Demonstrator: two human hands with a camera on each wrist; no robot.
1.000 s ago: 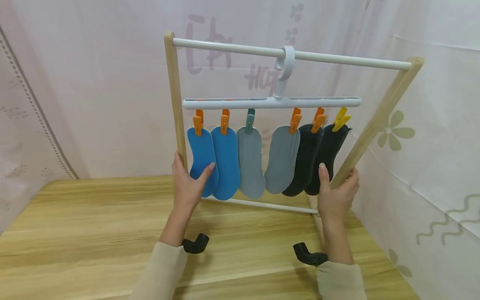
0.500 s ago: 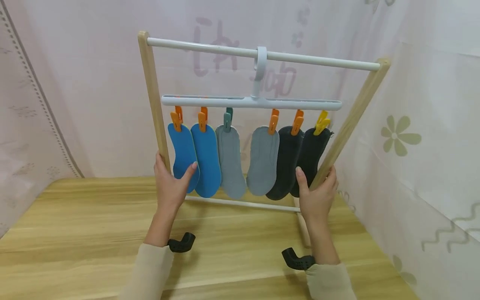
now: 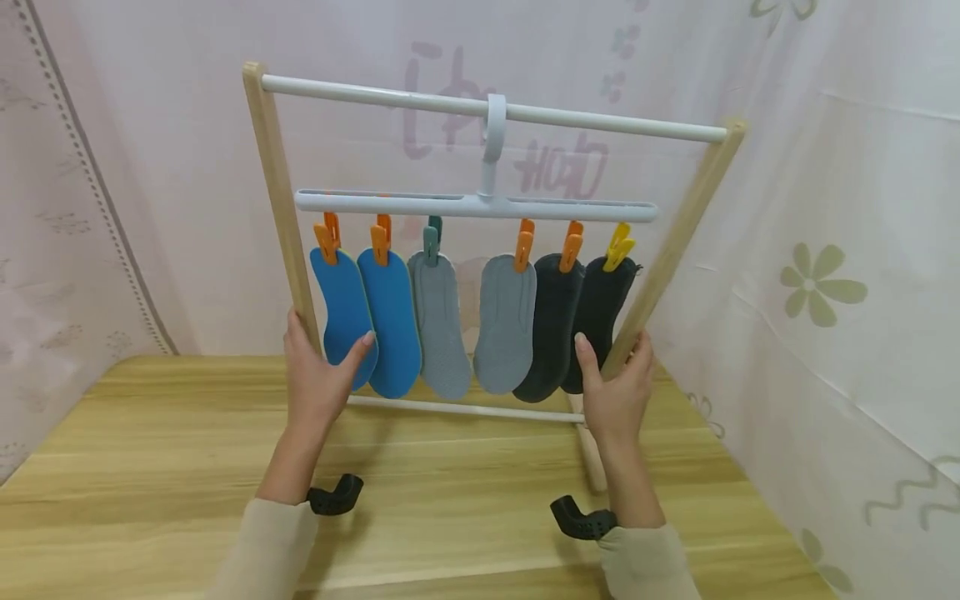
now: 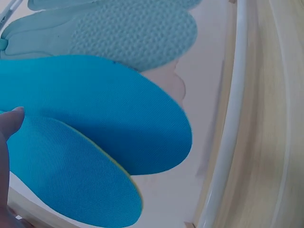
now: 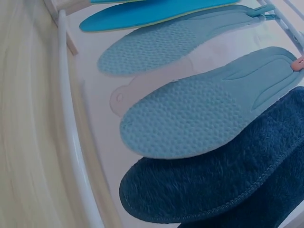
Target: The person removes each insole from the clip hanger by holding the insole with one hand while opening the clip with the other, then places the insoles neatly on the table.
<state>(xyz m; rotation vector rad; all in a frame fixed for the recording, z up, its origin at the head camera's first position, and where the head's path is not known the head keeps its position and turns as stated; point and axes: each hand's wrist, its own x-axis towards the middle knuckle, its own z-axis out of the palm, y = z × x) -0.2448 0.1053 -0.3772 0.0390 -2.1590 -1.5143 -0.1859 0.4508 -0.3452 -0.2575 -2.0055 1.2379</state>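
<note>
A small drying rack with wooden posts (image 3: 277,192) and a white top rod (image 3: 600,122) stands before me. My left hand (image 3: 318,383) grips its left post, fingers behind it and thumb over a blue insole (image 3: 341,312). On the right post my right hand (image 3: 618,396) has its hold, thumb up in front of a black insole (image 3: 600,308). From the rod hangs a white hanger (image 3: 420,204). Clothespins (image 3: 381,242) under its bar hold pairs of blue, grey and black insoles, such as the grey insole (image 3: 506,333). The grey ones look dimpled in the right wrist view.
A wood-grain table (image 3: 187,467) lies beneath the rack. The rack's lower white rod (image 3: 465,408) runs across behind the insoles' lower ends. A pale printed curtain (image 3: 810,208) stands close behind and to the right. Black wrist mounts (image 3: 337,496) stick out from both wrists.
Both hands have moved left together with the rack, and the hanging insoles have travelled along with it. The grips on the two posts look the same.
</note>
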